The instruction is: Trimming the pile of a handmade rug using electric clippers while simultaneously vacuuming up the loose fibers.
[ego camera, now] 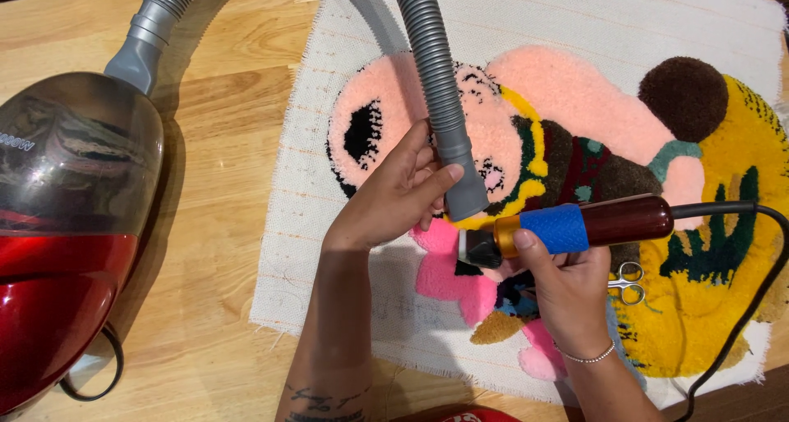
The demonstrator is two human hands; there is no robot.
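Fluffy rug [575, 93] lies on the wooden table [222, 225], mostly filled with colour. Right hand [567, 286] grips the trimmer [575, 227] tight. Left hand [403, 192] curls around the grey hose [440, 85] above the pink part. Edges look rough.

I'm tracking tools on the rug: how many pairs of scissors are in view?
1. The small scissors lie on the tufted rug, just right of the right hand that holds the electric trimmer. More could be hidden under the hands.
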